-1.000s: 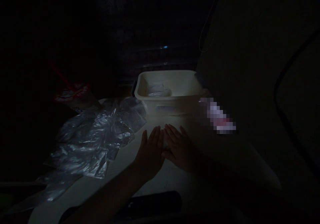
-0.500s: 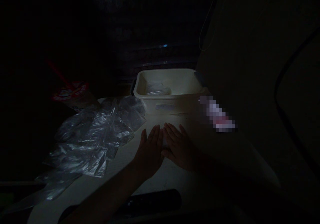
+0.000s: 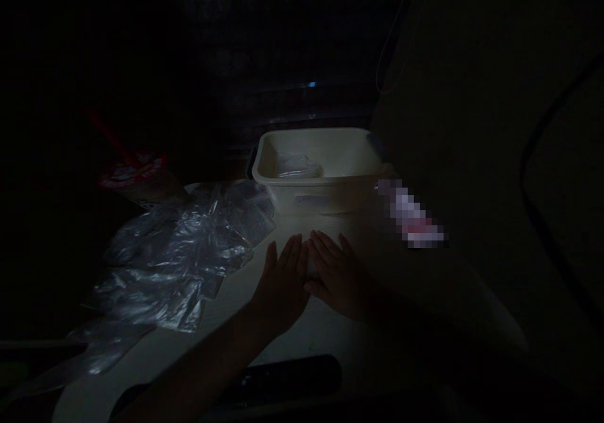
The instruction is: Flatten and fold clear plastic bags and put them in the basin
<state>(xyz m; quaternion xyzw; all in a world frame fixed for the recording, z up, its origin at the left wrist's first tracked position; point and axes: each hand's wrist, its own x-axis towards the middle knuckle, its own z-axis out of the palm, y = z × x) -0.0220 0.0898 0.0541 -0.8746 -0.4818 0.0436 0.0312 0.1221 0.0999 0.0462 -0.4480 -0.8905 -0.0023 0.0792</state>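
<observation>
Both hands lie flat on the pale tabletop (image 3: 325, 335), side by side with their fingertips close together. My left hand (image 3: 284, 287) has its fingers stretched out and holds nothing. My right hand (image 3: 337, 278) is likewise spread flat, its thumb reaching towards the left hand. Whether something thin lies under the palms is too dark to tell. To the left of my left hand is a heap of clear plastic bags (image 3: 174, 259). Just beyond the fingertips stands a cream plastic bin (image 3: 325, 195) with a folded clear bag (image 3: 296, 165) inside it.
A cup with a red lid (image 3: 134, 170) and red straw stands behind the bags at the left. A blurred-out pinkish item (image 3: 415, 221) lies right of the bin. Near the front edge is a long black object (image 3: 292, 376). A dark cable (image 3: 523, 165) hangs at the right.
</observation>
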